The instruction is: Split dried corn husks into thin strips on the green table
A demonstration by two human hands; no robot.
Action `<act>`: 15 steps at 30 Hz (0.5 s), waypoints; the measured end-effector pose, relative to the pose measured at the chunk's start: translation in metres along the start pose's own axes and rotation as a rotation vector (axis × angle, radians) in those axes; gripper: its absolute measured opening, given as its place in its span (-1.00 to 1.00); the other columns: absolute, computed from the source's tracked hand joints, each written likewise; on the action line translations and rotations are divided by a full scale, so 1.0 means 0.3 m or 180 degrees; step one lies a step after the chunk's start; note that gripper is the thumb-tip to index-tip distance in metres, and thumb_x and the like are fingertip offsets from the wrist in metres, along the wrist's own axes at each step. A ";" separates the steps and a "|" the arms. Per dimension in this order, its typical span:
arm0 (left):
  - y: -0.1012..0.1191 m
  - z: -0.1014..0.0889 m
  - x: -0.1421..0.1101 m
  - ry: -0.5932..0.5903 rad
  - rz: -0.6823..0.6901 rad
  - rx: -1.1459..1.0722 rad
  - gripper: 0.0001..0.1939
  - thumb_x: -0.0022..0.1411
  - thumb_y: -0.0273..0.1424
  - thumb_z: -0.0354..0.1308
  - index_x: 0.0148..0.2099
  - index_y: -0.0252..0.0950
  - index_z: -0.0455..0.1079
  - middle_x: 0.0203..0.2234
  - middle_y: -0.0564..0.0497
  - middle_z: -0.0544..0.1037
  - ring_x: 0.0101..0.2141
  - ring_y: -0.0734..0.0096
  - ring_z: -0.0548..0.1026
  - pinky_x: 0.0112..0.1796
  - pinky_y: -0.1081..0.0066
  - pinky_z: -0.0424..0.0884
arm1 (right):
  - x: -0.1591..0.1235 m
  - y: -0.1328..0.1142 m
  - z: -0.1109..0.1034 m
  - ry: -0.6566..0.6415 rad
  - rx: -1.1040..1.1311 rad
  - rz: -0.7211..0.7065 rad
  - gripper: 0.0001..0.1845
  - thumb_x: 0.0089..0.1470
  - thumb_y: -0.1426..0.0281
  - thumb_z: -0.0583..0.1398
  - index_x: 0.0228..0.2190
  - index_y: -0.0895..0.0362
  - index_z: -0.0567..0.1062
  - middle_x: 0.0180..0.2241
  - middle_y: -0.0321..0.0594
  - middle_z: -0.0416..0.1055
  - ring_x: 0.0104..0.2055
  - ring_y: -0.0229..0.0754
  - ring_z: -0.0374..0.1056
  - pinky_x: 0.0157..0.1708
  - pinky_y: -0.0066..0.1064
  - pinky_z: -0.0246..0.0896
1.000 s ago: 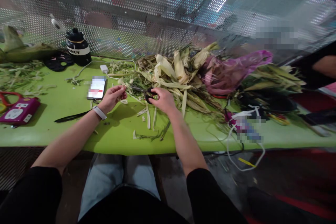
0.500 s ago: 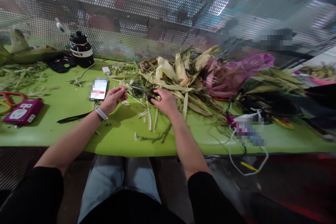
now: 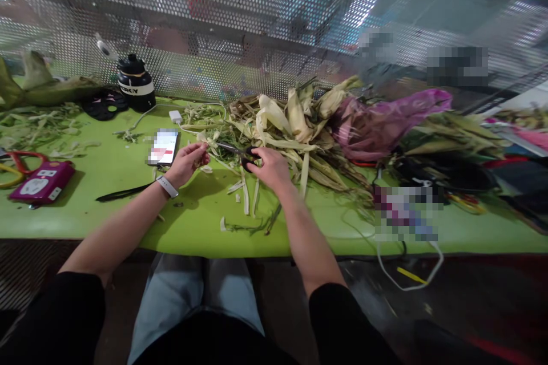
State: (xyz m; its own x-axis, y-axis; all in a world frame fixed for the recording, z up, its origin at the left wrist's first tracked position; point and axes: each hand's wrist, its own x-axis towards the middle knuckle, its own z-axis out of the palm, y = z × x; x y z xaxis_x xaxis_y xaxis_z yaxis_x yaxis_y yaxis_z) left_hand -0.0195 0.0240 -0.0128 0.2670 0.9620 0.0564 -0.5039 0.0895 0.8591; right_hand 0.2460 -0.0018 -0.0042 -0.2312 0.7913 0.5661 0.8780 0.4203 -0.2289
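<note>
My right hand (image 3: 270, 167) is closed around the black handles of a pair of scissors (image 3: 237, 151), whose blades point left. My left hand (image 3: 186, 161), with a white wristband, pinches a pale strip of corn husk (image 3: 204, 141) at the tips of the blades. Both hands hover over the green table (image 3: 128, 222), just in front of a big pile of corn husks (image 3: 291, 125). Cut husk strips (image 3: 246, 197) lie on the table below my hands.
A phone (image 3: 163, 146) lies left of my left hand, with a white charger and cable behind it. A black bottle (image 3: 136, 84), a magenta box (image 3: 37, 182) and red-handled scissors (image 3: 21, 158) sit on the left. A pink plastic bag (image 3: 385, 120) and cables lie right. Perforated metal screen behind.
Both hands stay in the same pose with the scissors and husk. The view has shifted slightly, and the sleeve of a person at the far right is out of sight.
</note>
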 end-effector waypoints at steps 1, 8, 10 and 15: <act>0.001 0.001 0.000 -0.0004 0.0002 0.0014 -0.75 0.02 -0.35 0.44 -0.29 -0.36 0.51 -0.54 0.05 0.53 -0.50 0.56 0.49 -0.40 0.51 0.43 | -0.001 0.001 0.000 0.0004 -0.0004 -0.0012 -0.71 0.00 0.35 0.32 -0.19 0.15 0.54 -0.19 -0.05 0.57 -0.14 0.04 0.47 -0.10 -0.15 0.32; 0.000 -0.001 -0.003 -0.0056 0.0043 -0.0017 -0.73 0.05 -0.32 0.43 -0.27 -0.36 0.49 -0.53 0.05 0.54 -0.49 0.55 0.50 -0.40 0.51 0.44 | -0.002 -0.003 0.003 0.0110 -0.0101 -0.0076 -0.72 0.00 0.36 0.31 -0.19 0.15 0.54 -0.18 -0.03 0.57 -0.12 0.06 0.47 -0.09 -0.15 0.32; -0.001 -0.001 -0.003 -0.0071 0.0046 0.0004 -0.74 0.06 -0.32 0.42 -0.27 -0.36 0.48 -0.53 0.05 0.54 -0.50 0.55 0.50 -0.40 0.51 0.43 | -0.002 -0.005 0.005 0.0113 -0.0120 -0.0063 -0.72 0.01 0.36 0.31 -0.19 0.16 0.54 -0.18 -0.02 0.57 -0.12 0.06 0.47 -0.09 -0.14 0.32; -0.008 -0.003 -0.004 -0.0194 0.0011 0.0051 -0.75 0.07 -0.32 0.41 -0.27 -0.36 0.49 -0.52 0.05 0.54 -0.49 0.56 0.50 -0.40 0.52 0.44 | -0.005 -0.012 0.007 0.0045 -0.0097 -0.0063 -0.73 0.04 0.34 0.28 -0.18 0.15 0.54 -0.15 -0.01 0.57 -0.09 0.08 0.47 -0.07 -0.11 0.32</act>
State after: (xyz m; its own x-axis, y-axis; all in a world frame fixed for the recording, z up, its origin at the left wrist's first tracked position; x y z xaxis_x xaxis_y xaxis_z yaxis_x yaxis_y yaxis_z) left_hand -0.0196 0.0228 -0.0154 0.3152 0.9448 0.0900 -0.4917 0.0815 0.8669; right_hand 0.2424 -0.0036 -0.0059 -0.2429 0.7765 0.5815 0.8858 0.4219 -0.1934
